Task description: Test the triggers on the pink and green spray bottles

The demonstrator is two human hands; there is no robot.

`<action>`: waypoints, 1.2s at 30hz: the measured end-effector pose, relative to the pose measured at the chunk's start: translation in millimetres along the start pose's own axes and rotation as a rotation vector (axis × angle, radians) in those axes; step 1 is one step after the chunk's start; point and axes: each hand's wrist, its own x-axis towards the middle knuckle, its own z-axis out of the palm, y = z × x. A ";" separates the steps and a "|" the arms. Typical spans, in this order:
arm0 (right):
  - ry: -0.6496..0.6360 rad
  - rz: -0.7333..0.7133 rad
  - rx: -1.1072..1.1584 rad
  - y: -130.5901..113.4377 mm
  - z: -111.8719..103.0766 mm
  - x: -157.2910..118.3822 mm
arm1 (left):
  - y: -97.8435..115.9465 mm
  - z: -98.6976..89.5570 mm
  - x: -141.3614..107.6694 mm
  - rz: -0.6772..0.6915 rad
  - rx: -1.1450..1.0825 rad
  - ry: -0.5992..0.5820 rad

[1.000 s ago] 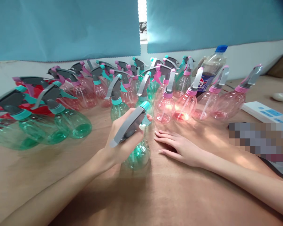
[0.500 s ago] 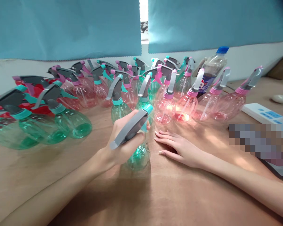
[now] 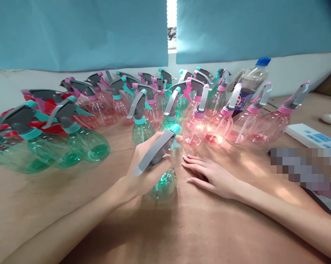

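Note:
In the middle of the table, my left hand (image 3: 146, 170) is wrapped round the neck of a green spray bottle (image 3: 164, 187). The bottle stands upright, its grey head with a turquoise nozzle showing above my thumb. My fingers' far side is partly hidden behind the head. Just to the right, my right hand (image 3: 208, 174) lies flat on the wooden surface, fingers stretched out and holding nothing. Behind both hands are a pink spray bottle (image 3: 192, 136) and another green spray bottle (image 3: 143, 132).
Several more pink and green spray bottles (image 3: 89, 145) crowd the table's back and left. A soda bottle with a blue cap (image 3: 252, 82) stands behind at right. A white device with blue keys (image 3: 309, 135) and a dark flat object, partly pixelated (image 3: 326, 205), lie on the right.
The whole view has shifted slightly, so everything sits a little further right. My left hand keeps its hold on the green spray bottle; my right hand stays flat.

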 end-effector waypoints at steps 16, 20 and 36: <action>0.143 -0.061 0.048 -64.4 -3.9 23.0 | -9.2 -2.6 -12.2 0.042 0.017 0.083; 0.193 -0.101 0.061 -91.1 3.3 42.5 | -8.5 -20.5 -25.1 0.038 0.034 0.073; 0.245 -0.145 -0.108 -155.2 54.2 136.5 | -27.0 -107.9 -68.4 -0.069 0.237 0.173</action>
